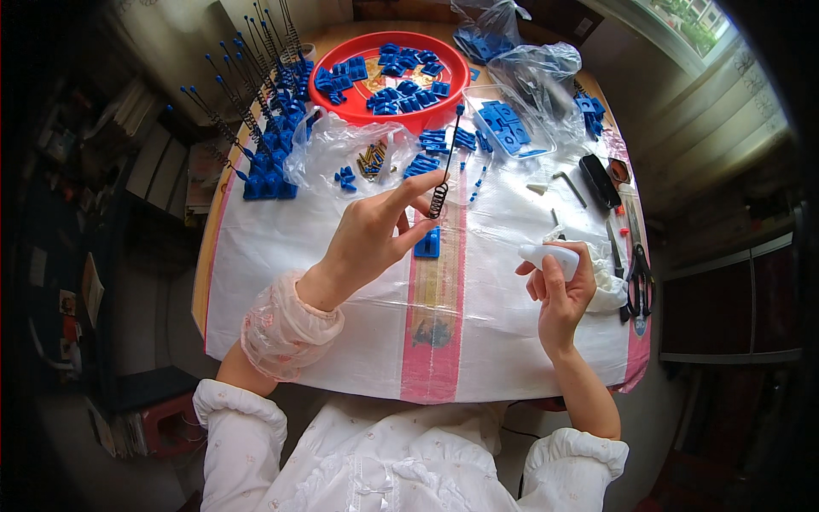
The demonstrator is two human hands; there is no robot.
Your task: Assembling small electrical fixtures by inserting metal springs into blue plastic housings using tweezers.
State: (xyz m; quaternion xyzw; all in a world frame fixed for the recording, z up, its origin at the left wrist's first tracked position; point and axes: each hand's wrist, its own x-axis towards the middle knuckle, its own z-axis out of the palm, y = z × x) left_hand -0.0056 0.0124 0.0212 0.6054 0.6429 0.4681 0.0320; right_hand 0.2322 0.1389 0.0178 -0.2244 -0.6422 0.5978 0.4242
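Already a good part of the work appears done — along the far left edge of the table (256,282) a crowd of finished pieces (266,136) is stood up, each a blue plastic base with a coiled wire stem rising from it and a small blue bead at its tip. One more stem, a black spring wire (444,166) with a blue tip, is pinched between the thumb and first fingers of the left hand (375,235), the remaining fingers being loosely curled; the wire is held nearly upright above the middle of the table, its coiled lower end just over a single blue base (428,243) that lies flat on the plastic sheet. It cannot be told whether wire and base are yet joined.

The right hand (559,286) is closed around a small white tool (550,256) with a rounded body, held near the right edge, well apart from the base.

Much is judged to be left — a red round tray (337,94) at the far edge is heaped with loose blue parts (397,81), more lie in a clear box (546,149) and in clear bags (529,64) toward the far right corner, and a bag of brass-coloured screws (372,158) rests open beside them. Black scissors (638,277) and a hex key (570,186) lie by the right edge.
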